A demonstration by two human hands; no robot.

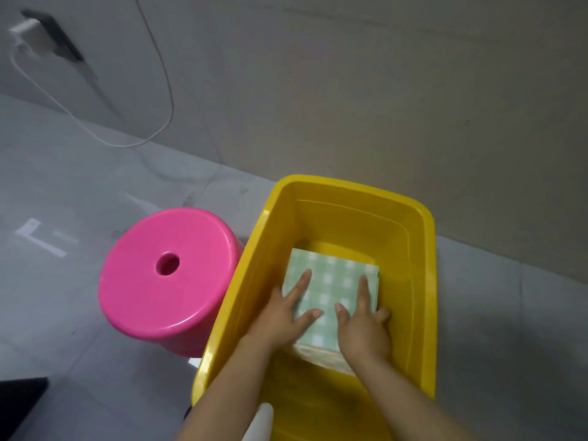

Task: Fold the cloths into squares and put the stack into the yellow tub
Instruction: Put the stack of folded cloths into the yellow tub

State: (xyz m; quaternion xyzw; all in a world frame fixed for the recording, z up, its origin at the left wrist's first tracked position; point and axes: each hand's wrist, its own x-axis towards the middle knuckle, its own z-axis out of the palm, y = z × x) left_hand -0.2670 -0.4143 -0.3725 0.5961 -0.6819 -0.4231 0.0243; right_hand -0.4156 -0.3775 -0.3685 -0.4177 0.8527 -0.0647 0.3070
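A stack of folded cloths, its top one green-and-white checked, is low inside the yellow tub, near its bottom. My left hand holds the stack's left edge, thumb and one finger lying on top, the other fingers hidden. My right hand holds the right edge, thumb and forefinger on top and the remaining fingers curled round the side. Lower cloths show as pale layers at the stack's near edge.
A pink round plastic stool stands right against the tub's left side on the grey tiled floor. The wall runs close behind the tub. A white charger and cable hang on the wall at far left. A dark object sits bottom left.
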